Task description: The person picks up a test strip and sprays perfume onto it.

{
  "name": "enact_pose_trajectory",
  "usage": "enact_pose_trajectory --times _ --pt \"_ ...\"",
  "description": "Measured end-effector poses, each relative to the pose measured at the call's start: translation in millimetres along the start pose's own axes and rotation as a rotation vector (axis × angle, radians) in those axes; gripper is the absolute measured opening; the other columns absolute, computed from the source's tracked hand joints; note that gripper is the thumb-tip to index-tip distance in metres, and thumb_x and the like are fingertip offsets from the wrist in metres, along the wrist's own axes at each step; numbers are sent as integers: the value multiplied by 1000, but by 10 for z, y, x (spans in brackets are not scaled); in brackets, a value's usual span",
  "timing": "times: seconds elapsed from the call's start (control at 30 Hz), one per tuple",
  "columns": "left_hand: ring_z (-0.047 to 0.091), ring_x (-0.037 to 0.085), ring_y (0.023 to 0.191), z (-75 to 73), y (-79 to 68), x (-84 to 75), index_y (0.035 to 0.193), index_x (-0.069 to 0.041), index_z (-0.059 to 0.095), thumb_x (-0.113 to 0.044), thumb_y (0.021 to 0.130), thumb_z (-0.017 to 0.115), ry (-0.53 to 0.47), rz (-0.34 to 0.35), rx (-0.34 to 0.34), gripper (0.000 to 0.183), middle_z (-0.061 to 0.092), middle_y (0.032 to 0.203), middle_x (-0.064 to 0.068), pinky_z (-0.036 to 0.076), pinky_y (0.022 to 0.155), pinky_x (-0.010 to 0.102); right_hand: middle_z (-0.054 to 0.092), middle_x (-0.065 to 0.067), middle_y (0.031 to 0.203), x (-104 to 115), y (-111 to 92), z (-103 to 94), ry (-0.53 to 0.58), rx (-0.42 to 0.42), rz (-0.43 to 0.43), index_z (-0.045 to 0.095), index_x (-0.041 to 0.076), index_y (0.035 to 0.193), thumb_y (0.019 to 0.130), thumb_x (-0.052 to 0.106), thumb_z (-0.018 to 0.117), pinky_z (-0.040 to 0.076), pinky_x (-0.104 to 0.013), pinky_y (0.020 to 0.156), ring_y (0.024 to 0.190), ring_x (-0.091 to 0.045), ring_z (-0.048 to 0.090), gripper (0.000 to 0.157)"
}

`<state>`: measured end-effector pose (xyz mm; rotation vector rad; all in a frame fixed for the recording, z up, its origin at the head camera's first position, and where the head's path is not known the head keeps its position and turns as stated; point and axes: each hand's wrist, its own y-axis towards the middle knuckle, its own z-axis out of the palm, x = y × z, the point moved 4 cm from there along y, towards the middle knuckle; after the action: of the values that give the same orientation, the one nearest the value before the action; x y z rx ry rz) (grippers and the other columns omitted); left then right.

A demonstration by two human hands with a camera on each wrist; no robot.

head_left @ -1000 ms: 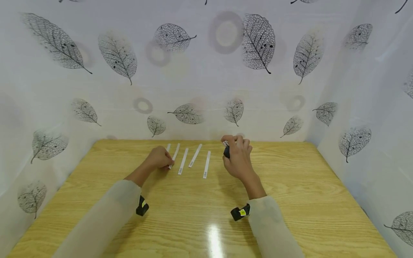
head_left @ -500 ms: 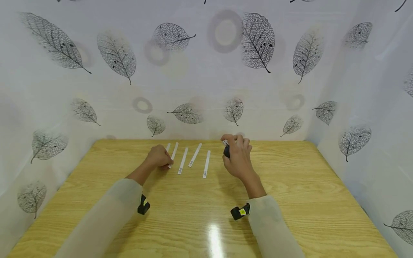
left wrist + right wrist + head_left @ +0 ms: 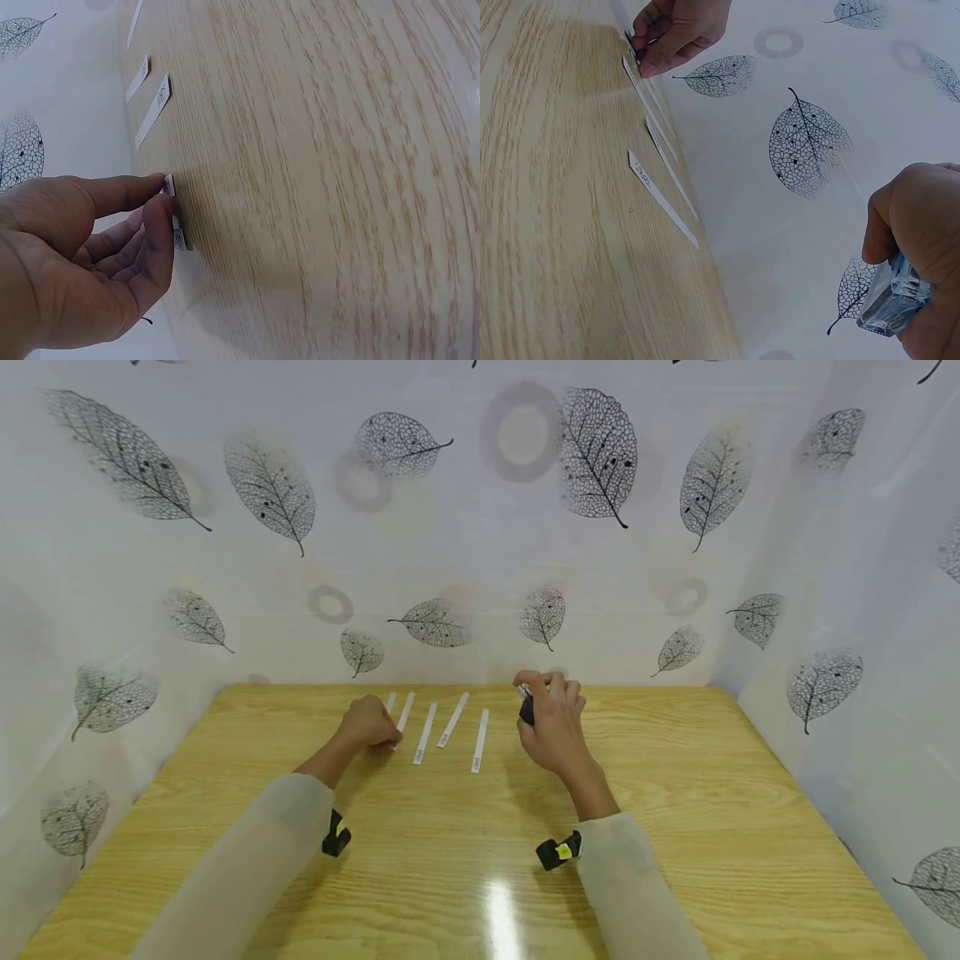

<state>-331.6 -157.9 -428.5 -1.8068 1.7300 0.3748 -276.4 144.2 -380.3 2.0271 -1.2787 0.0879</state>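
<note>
My left hand (image 3: 367, 724) pinches the near end of a white paper strip (image 3: 405, 714) between thumb and index finger, low at the table. In the left wrist view, the printed end of this strip (image 3: 169, 184) shows at the fingertips. Another strip (image 3: 390, 702) lies left of it, partly behind the hand. To the right lie more printed strips (image 3: 424, 735), spaced apart and slightly slanted. My right hand (image 3: 555, 731) grips a small perfume bottle (image 3: 892, 300) of clear faceted glass above the table, right of the strips. Its dark part (image 3: 527, 712) faces the strips; the palm hides the rest.
The wood-grain table (image 3: 465, 835) reaches back to a white leaf-print curtain (image 3: 465, 543), which also rises at both sides. Black wrist cameras (image 3: 558, 852) hang beneath both sleeves.
The far end of the pinched strip has swung slightly left, with the left hand barely shifting. The right hand stays in place with the perfume bottle.
</note>
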Motion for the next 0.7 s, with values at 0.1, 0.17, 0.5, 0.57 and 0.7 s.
enact_pose_trajectory --times 0.1,0.17,0.5,0.57,0.7 --pt "67 15 52 -9 1 3 74 0 76 -8 84 80 -10 -1 -1 14 70 60 5 57 60 28 45 -25 125 -2 2 3 -2 1 -1 43 23 131 87 -2 71 27 -55 81 105 -44 34 58" --pt "66 14 51 -19 -1 6 74 0 76 -10 84 81 -12 8 -3 15 69 59 5 55 58 27 45 -26 125 -1 2 3 -3 1 -2 43 23 131 87 -2 71 27 -55 81 105 -44 34 58" --pt "63 15 54 -5 -38 26 76 1 78 -9 85 78 -97 73 4 14 68 60 5 53 59 26 45 -25 125 8 -5 4 1 11 -2 44 23 132 88 -2 70 28 -56 82 106 -43 34 57" --pt "61 16 55 19 -51 16 73 1 77 -9 85 77 -98 95 16 16 67 59 6 51 60 26 45 -24 125 10 -5 6 2 12 -1 44 23 132 88 -2 70 28 -57 82 106 -43 34 57" --pt "55 15 54 79 -63 8 65 -2 74 -10 83 76 -102 108 30 20 63 56 5 45 57 25 45 -24 124 12 -6 8 0 10 -1 44 23 132 88 -2 70 28 -56 82 106 -43 34 56"
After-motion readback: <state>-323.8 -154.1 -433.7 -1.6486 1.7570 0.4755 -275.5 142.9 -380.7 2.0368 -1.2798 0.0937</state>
